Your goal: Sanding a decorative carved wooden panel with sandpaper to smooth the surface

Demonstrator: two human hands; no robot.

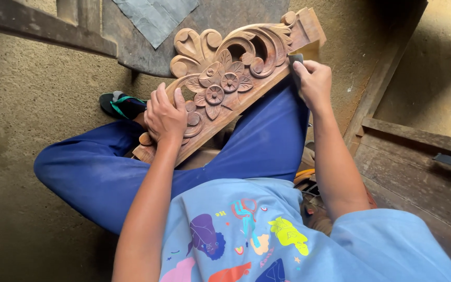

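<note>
Left hand [164,116] is closed around the lower-left end of a carved wooden panel [225,78], fingers curled over its edge. Right hand [313,81] pinches a small dark sanding pad [294,63] against the panel's lower edge near the upper-right end. The panel lies across the person's lap on blue trousers [267,141]; its long axis runs diagonally, lower left to upper right, carved flowers facing up.
</note>
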